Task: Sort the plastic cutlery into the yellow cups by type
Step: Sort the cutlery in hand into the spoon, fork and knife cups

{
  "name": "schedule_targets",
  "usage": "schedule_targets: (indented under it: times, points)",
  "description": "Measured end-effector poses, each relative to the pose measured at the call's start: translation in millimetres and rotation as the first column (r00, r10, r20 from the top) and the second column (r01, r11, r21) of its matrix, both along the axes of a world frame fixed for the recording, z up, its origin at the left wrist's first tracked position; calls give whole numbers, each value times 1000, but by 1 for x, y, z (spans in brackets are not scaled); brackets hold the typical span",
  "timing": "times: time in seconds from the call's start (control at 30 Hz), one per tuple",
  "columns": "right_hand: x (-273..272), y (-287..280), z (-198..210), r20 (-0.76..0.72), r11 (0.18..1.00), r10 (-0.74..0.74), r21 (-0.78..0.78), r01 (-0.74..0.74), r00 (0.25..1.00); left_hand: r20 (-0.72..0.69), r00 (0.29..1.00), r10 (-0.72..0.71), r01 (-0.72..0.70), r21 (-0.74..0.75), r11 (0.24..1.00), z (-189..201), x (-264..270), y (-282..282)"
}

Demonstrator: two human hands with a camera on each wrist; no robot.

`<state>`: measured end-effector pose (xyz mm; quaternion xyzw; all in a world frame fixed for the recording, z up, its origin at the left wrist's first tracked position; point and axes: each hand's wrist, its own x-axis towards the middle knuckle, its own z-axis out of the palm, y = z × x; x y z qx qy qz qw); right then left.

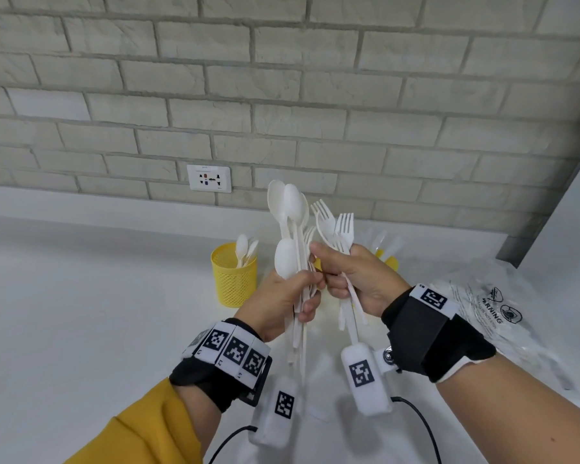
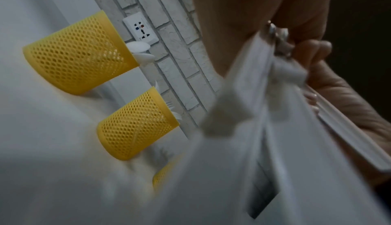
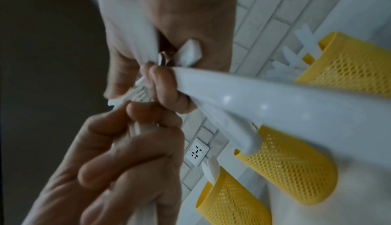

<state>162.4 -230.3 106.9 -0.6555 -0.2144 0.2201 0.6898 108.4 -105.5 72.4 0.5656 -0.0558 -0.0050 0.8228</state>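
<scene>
My left hand (image 1: 307,289) grips a bundle of white plastic spoons (image 1: 290,202) by the handles, bowls pointing up. Right beside it, my right hand (image 1: 330,267) holds several white forks (image 1: 340,226), tines up, and its thumb and fingertips touch the left bundle. Both hands are raised above the white counter. A yellow mesh cup (image 1: 234,279) with a few spoons stands behind and to the left of them. A second yellow cup (image 1: 391,261) peeks out behind the right hand. The left wrist view shows three cups in a row (image 2: 78,52), (image 2: 135,123), (image 2: 164,176).
A crumpled clear plastic bag (image 1: 482,306) lies on the counter (image 1: 81,296) at the right. The brick wall with a white socket (image 1: 209,178) runs close behind the cups. A grey ledge (image 1: 523,249) juts in at the far right.
</scene>
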Motion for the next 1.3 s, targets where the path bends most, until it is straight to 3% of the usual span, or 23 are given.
schedule_targets:
  times: [0.43, 0.57, 0.7, 0.87, 1.03, 1.2, 1.23, 1.3]
  points:
    - [8, 8, -6, 144, 984, -167, -35, 174, 975, -62, 985, -158, 161, 39, 986, -10, 6, 6]
    - [15, 10, -4, 86, 958, -285, -7, 287, 955, -62, 989, -134, 136, 41, 990, -14, 9, 7]
    - [26, 8, -1, -11, 951, -309, 31, 309, 951, -64, 995, -80, 81, 9, 997, -16, 11, 9]
    - [35, 12, -2, 33, 933, -361, 31, 360, 932, -34, 998, 54, -50, 110, 993, -20, 12, 2]
    - [48, 8, 3, 16, 813, -562, 195, 548, 827, 11, 993, 118, -119, 67, 991, -21, 13, 4]
    - [45, 5, 21, -27, 656, -633, 512, 554, 774, 21, 986, 165, -166, 35, 986, -22, 14, 8]
    - [46, 2, 23, -20, 662, -623, 520, 540, 782, 13, 983, 181, -181, 10, 983, -22, 14, 9]
    - [45, -3, 20, 32, 768, -533, 438, 467, 846, 6, 977, 215, -215, -29, 976, -21, 15, 12]
